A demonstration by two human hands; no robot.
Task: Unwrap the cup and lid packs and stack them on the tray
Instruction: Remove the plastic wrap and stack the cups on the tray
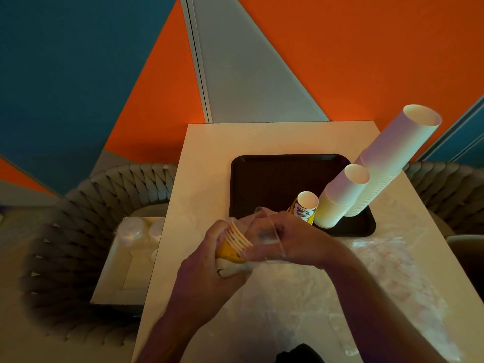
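A dark tray (275,179) lies on the pale table. Three upside-down cup stacks stand on its right side: a tall white one (395,158), a shorter white one (340,197) and a short yellow printed one (305,206). In front of the tray my left hand (207,268) grips a small stack of yellow cups (234,244) lying sideways, rims to the right. My right hand (288,238) holds the clear plastic wrap (264,231) that covers the stack's rim end.
Empty clear wrappers (387,265) lie crumpled on the table's right and near side. A box with packs of clear lids (131,231) sits on the woven chair (86,231) to the left. Another woven chair (450,189) stands on the right. An orange and blue wall rises behind.
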